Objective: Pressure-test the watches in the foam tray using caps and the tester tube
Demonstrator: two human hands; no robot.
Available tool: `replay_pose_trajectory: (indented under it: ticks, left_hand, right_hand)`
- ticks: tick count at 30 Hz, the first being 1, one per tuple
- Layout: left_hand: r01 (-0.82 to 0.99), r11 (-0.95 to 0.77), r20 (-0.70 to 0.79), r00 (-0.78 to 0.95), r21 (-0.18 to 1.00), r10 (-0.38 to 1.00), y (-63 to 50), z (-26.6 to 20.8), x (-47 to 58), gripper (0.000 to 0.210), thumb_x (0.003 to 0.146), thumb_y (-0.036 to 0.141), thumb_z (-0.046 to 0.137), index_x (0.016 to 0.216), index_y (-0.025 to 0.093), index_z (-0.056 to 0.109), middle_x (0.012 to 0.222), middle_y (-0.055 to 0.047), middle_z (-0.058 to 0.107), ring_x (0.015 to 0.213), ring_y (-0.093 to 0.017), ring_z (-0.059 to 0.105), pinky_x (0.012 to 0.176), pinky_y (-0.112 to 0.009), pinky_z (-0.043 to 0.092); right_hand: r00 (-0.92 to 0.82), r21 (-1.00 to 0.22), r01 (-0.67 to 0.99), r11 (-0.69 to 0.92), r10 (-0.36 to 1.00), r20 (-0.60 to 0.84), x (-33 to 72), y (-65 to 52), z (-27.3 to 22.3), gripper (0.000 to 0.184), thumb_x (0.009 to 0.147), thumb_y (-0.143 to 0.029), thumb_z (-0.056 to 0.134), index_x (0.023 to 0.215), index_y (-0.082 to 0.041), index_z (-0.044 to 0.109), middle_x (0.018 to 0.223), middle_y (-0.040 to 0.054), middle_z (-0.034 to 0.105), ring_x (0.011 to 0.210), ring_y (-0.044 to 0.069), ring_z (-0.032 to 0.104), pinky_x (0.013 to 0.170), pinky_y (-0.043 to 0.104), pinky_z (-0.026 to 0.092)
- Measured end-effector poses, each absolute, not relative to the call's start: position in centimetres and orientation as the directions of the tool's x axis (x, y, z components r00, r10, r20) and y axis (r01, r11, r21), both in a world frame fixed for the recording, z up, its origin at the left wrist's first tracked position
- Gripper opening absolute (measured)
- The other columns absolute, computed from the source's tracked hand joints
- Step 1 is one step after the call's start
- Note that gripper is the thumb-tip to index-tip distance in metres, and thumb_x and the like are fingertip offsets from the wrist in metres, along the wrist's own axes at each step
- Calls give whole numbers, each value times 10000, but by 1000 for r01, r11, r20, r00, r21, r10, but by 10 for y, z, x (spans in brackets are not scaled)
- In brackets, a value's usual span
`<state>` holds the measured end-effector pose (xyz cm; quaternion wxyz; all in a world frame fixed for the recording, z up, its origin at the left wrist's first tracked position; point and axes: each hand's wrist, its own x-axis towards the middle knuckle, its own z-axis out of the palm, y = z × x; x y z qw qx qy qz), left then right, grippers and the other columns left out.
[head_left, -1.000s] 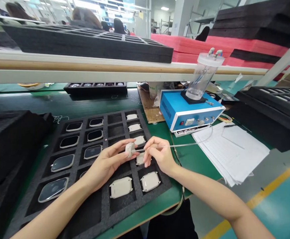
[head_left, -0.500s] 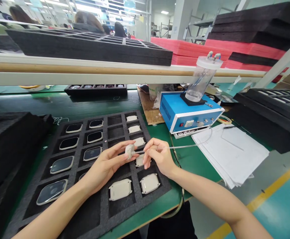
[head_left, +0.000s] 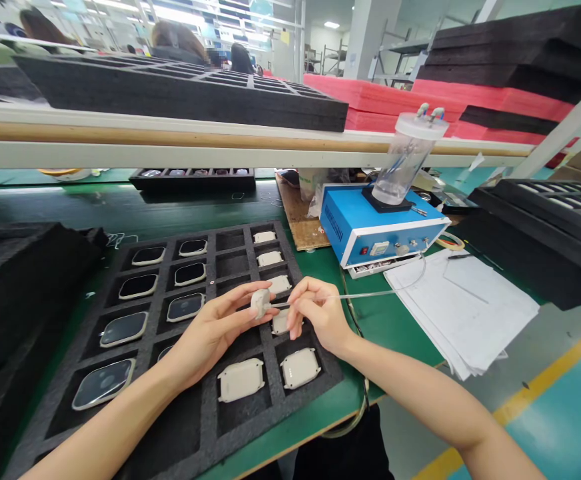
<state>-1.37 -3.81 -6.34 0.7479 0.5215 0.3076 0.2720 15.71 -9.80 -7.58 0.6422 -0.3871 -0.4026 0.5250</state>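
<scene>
Above a black foam tray [head_left: 209, 413], my left hand [head_left: 210, 330] pinches a cream watch case [head_left: 259, 303], turned edge-on between thumb and fingers. My right hand [head_left: 320, 317] is closed around the end of a thin clear tube [head_left: 370, 294], whose slim tip points at the side of the case. Whether tip and case touch I cannot tell. Several smartwatches with dark screens [head_left: 103, 383] lie in the tray's left pockets. Cream watch cases [head_left: 300, 368] lie back-up in its right pockets, one partly behind my right hand.
The tube runs to a blue machine [head_left: 385, 223] bearing a clear cylinder [head_left: 404, 163]. Papers [head_left: 463, 307] lie to the right. Black foam stacks stand left [head_left: 15, 320] and right [head_left: 545, 233]. Across the back, a shelf [head_left: 195, 155] holds foam trays. People sit beyond it.
</scene>
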Motion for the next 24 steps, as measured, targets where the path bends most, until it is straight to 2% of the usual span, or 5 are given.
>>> replay_pose_trajectory:
  ticks: [24]
  left_hand:
    - [-85,301,-170,669,950,723,-38,-62,-13,360,774,283,678,1129,244,630,1101,-35,675,1030,-263,628,1000,-383,419]
  right_hand:
    - [130,-916,-369,157,985,116,158,-98,-76,34,636,-149,504,649,-162,533,430,-44,609,285,97,511,302,177,424]
